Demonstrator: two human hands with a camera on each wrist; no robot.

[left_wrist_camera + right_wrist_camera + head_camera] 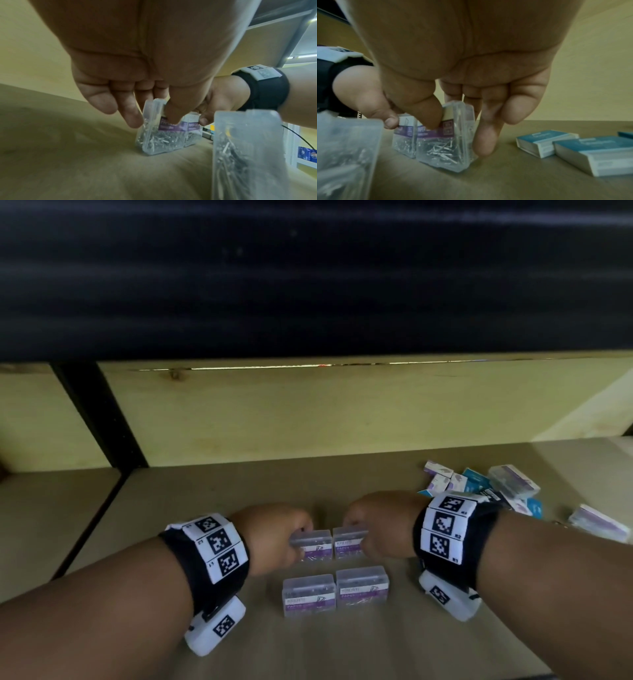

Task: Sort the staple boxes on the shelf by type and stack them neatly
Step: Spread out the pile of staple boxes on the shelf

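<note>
Four clear plastic boxes with purple labels stand in a two-by-two block on the shelf board (205, 501). My left hand (298, 537) pinches the back left box (317, 546), thumb on its label side and fingers behind it (133, 119). My right hand (356, 537) pinches the back right box (349, 544) the same way. Both boxes rest on the board, side by side and touching (443, 151). The front left box (308, 594) and the front right box (362, 587) stand free, nearer to me.
A loose pile of blue-and-white and purple-and-white boxes (479, 484) lies at the back right. Two blue boxes (544, 142) lie flat just right of my right hand. A wooden back panel (308, 412) closes the shelf; a black upright (99, 412) divides it at the left.
</note>
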